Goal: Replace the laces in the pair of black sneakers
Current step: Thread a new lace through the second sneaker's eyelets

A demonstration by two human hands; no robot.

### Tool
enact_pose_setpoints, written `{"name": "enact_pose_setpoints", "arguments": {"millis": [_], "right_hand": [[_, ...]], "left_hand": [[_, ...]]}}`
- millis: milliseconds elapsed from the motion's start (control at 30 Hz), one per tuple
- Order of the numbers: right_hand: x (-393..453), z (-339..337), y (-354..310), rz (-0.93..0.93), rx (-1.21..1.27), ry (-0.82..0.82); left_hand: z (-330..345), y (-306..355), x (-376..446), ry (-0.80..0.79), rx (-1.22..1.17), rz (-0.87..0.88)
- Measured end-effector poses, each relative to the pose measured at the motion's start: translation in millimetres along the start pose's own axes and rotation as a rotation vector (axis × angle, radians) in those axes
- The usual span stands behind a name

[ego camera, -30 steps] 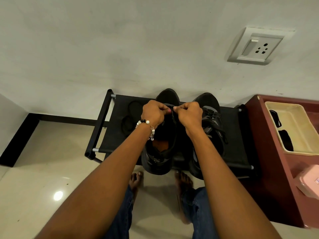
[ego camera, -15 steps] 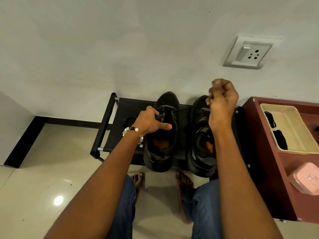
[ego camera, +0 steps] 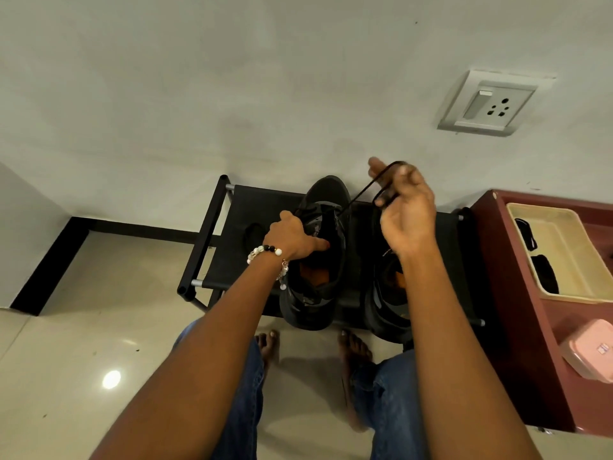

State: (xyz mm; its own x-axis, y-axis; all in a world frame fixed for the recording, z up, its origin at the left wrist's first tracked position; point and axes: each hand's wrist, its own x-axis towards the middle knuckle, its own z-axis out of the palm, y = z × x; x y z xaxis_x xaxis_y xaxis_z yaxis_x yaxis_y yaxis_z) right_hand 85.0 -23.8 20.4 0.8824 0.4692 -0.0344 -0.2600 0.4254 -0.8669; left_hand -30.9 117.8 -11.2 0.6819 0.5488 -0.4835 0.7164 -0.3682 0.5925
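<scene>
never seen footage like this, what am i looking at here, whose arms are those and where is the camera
There is no machine here. The camera sits on a person's head and looks forward and down, so the two arms coming in from the bottom are the wearer's own.

In front stands a low black shoe rack with a pair of black sneakers on it. The left hand, with a bead bracelet on its wrist, holds the left sneaker at its opening. The right hand is raised above the right sneaker and holds a black lace that runs down to the left sneaker.

To the right is a maroon cabinet carrying a cream tray and a pink box. A wall socket is above.
</scene>
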Motion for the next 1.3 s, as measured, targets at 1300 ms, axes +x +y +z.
{"name": "enact_pose_setpoints", "arguments": {"millis": [1300], "right_hand": [[9.7, 7.3, 37.4, 0.033, -1.623, -0.196]], "left_hand": [[14.5, 4.7, -0.4, 0.062, 0.128, -0.059]]}}
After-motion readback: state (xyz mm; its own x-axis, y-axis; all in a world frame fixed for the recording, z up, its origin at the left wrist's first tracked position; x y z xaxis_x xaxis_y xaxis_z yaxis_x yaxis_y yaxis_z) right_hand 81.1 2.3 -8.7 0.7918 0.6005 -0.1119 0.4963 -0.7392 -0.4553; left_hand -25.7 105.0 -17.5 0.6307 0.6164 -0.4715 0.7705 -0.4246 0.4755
